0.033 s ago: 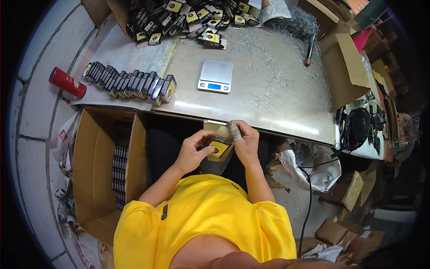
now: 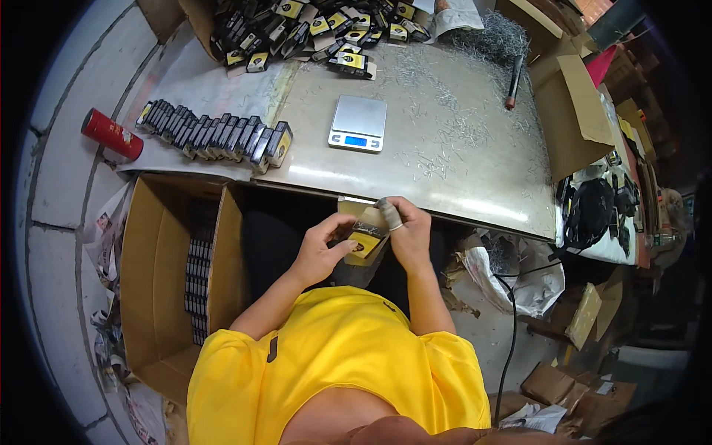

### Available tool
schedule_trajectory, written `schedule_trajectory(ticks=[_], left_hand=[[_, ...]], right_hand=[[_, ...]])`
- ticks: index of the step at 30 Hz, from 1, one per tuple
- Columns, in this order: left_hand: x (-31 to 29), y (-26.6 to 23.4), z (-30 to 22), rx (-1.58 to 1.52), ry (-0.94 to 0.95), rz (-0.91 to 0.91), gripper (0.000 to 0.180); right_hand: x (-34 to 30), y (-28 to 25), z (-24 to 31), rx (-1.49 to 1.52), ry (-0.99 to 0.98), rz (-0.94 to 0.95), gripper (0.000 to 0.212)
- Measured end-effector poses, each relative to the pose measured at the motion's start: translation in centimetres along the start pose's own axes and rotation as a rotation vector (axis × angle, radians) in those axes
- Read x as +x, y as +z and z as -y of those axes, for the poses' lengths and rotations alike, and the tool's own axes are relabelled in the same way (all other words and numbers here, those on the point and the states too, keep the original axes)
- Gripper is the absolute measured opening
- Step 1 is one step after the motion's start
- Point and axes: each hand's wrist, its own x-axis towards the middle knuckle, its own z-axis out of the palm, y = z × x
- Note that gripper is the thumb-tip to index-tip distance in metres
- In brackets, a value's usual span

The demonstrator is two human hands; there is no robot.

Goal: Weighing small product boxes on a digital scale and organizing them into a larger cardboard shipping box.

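Observation:
A small black and yellow cardboard box (image 2: 365,243) is held over my lap, just below the table's front edge. My left hand (image 2: 322,249) is closed around its left side, with the thumb across the yellow face. My right hand (image 2: 410,233) is closed at the box's upper right edge; a greyish-white wrap covers one finger. Thin shiny strands show at the box's dark upper part, but I cannot tell whether they lie inside it. A paler cardboard piece (image 2: 347,205) shows behind the box. Straight ahead on the table stands a silver digital scale (image 2: 360,119) with a lit blue display.
Filled-looking small boxes stand in a row (image 2: 215,139) at left, beside a red cylinder (image 2: 113,135). More lie heaped (image 2: 311,33) at the back. Metal pins (image 2: 486,41) are piled back right, near a dark rod (image 2: 514,81). An open carton (image 2: 159,297) stands at my left.

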Motion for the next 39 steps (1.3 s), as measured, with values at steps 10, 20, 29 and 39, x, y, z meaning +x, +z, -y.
schedule_trajectory(ticks=[10, 20, 29, 39], left_hand=[[0.4, -1.3, -0.9, 0.158, 0.028, 0.098, 0.034], [-0.1, -2.5, 0.0, 0.05, -0.029, 0.127, 0.031], [0.5, -2.8, 1.7, -0.215, -0.125, 0.044, 0.036], [1.6, -1.2, 1.2, -0.204, -0.037, -0.051, 0.035]], right_hand=[[1.1, -2.1, 1.9, 0.064, 0.006, 0.447, 0.017], [0.9, -0.5, 3.3, -0.281, -0.106, 0.387, 0.016], [2.4, -0.3, 2.8, 0.127, -0.085, 0.03, 0.011], [1.8, -0.8, 4.0, -0.416, -0.293, 0.184, 0.021]])
